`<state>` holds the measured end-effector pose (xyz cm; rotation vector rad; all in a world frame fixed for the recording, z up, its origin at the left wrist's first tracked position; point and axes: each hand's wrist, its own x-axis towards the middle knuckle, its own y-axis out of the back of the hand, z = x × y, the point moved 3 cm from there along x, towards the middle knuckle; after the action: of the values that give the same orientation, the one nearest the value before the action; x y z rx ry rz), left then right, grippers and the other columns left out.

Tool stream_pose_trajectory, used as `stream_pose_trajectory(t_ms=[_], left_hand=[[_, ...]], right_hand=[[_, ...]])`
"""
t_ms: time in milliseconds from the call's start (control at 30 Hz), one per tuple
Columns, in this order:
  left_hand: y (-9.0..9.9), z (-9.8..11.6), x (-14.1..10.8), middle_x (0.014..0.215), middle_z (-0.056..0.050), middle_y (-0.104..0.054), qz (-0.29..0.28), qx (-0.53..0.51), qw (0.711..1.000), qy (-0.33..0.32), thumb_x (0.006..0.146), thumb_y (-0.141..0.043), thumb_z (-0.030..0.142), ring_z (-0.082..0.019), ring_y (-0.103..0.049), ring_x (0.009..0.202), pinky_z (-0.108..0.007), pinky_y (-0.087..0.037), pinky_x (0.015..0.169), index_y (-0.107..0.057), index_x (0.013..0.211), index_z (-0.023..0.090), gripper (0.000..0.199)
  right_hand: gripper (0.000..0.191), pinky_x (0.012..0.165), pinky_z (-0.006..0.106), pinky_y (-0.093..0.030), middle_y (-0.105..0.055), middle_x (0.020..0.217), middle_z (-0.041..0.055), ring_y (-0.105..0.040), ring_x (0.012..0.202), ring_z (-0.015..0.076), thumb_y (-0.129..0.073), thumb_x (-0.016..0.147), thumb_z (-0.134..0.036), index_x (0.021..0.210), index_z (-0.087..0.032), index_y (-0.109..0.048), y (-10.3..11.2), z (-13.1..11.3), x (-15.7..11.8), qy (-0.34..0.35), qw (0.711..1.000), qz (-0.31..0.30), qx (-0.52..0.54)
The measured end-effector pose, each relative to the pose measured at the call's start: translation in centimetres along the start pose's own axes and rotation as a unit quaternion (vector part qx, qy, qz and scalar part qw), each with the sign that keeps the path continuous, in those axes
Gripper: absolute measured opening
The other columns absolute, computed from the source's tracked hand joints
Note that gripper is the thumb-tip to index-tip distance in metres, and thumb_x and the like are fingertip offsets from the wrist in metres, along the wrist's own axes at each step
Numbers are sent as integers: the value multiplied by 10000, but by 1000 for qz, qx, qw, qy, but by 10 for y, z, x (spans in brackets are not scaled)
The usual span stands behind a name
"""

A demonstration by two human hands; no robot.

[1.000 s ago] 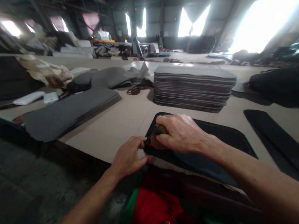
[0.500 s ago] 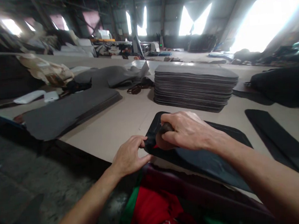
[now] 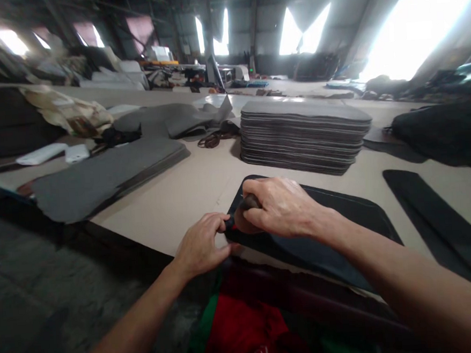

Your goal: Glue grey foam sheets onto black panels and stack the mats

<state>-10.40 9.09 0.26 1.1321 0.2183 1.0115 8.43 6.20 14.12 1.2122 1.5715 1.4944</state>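
Note:
A black, round-cornered sheet [image 3: 342,204] lies flat near the table's front edge, its surface looking like leather. Over its left part, my right hand [image 3: 277,203] is closed around a hand tool [image 3: 249,202] with a dark, rounded handle; the working end is mostly hidden. A small red spot shows beside the tool. At the sheet's left end, my left hand [image 3: 202,240] has curled fingertips on a small black bit at the edge, while its thumb rests lower and apart. The tool is almost at the left fingertips.
Behind the sheet stands a tall stack of grey cut pieces [image 3: 303,134]. A lower grey pile [image 3: 106,175] lies left, with white boxes [image 3: 42,154] beyond it. Dark strips [image 3: 436,221] and a black bundle [image 3: 438,133] lie right. A brown cord [image 3: 211,140] sits mid-table.
My right hand and the tool have shifted a little left, closer to my left fingertips. My left hand has stayed about where it was at the sheet's edge. The view has shifted slightly.

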Motion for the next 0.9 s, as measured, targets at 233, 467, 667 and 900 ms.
stream_pose_trajectory(t_ms=[233,467,667,900], left_hand=[[-2,0,-1,1252,-77,-624,11,6,1000,-13,774,-774,397,-269,-570,1156,-429,-485,925,-450,860,237,372],[-1,0,-1,1248,-83,-626,11,10,1000,-13,779,-774,418,-275,-571,1161,-436,-485,932,-457,862,233,376],[-2,0,-1,1237,-71,-628,8,11,1000,-13,779,-767,379,-269,-573,1143,-422,-493,909,-449,860,237,358],[-1,-1,0,1261,-83,-622,7,18,1000,-19,792,-760,438,-276,-574,1157,-433,-492,926,-455,866,234,375]], right_hand=[[94,535,291,-230,-563,659,-3,-433,569,157,-549,733,-314,751,-221,-546,8,20,-16,-41,998,-35,35],[131,556,283,-242,-593,707,-7,-462,610,162,-540,740,-303,842,-240,-593,6,26,-22,-54,997,-22,42],[123,542,286,-218,-601,769,5,-456,633,163,-538,748,-331,798,-219,-543,-4,12,-9,-24,999,14,37],[103,550,279,-248,-571,689,-13,-477,607,155,-556,769,-305,831,-227,-578,3,33,-24,-62,995,-33,71]])
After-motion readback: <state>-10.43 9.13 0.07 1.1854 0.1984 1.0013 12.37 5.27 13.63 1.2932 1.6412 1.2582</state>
